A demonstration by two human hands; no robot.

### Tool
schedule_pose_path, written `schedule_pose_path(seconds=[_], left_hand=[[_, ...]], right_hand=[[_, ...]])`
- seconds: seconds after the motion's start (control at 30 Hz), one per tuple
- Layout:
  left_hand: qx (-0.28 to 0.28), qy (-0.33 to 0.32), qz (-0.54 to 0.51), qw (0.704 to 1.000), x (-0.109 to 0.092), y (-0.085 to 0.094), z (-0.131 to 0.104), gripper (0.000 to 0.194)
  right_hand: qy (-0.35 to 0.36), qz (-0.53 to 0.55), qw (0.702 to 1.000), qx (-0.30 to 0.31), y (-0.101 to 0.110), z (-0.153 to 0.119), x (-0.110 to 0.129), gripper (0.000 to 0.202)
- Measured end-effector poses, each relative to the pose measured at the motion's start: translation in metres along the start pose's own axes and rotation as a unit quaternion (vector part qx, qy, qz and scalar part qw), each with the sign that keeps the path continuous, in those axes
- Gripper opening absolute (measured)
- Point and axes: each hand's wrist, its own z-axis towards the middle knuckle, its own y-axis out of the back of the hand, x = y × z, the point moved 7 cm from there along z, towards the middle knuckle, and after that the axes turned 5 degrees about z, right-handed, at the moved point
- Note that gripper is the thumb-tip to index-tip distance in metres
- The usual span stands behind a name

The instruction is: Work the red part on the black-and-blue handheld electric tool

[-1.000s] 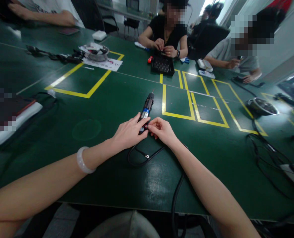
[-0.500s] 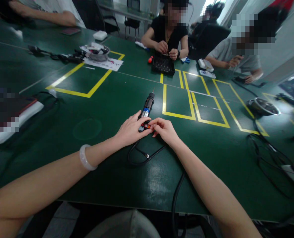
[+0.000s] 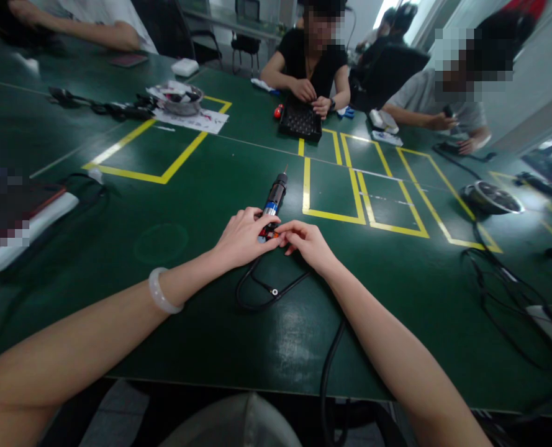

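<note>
An electric screwdriver, dark with a blue and silver band, lies on the green table with its thin bit pointing away from me. My left hand is wrapped over its rear half, thumb on the near side, and hides part of the body. At the rear end, the bent fingers of my right hand pinch close to a small red and orange part; their tips partly cover it. A black cable loops on the table just below my hands, and a small ring terminal shows beside it.
Yellow tape outlines mark the table ahead. Across it, a person works over a black tray. Metal bowls stand at left and right. Tangled black cables lie on the right, and a red-edged device on the left.
The fingers of my left hand have curled in a little more over the screwdriver. My right hand stays almost in place. The view has shifted slightly.
</note>
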Motion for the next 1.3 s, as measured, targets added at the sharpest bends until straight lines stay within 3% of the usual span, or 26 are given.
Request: schedule_pose_path(seconds=[0.17,0.43,0.67,0.87,1.3], left_hand=[[-0.004,-0.011,0.021,1.000,0.001,0.002,0.001,0.053],[0.004,-0.021,0.044,0.999,0.003,0.004,0.002,0.052],[-0.003,-0.010,0.063,0.998,0.028,0.005,0.005,0.053],[0.013,0.042,0.104,0.994,0.079,0.017,0.004,0.059],[0.021,0.160,0.173,0.972,0.227,0.051,-0.001,0.062]], right_hand=[[-0.009,0.013,1.000,0.004,0.005,0.001,0.002,0.021],[-0.028,-0.023,0.998,-0.052,0.034,0.004,0.001,0.015],[-0.041,-0.035,0.998,-0.036,0.033,0.006,-0.002,0.015],[-0.047,-0.036,0.998,-0.030,0.033,0.007,-0.001,0.014],[-0.038,-0.060,0.997,-0.042,0.031,0.005,-0.001,0.015]])
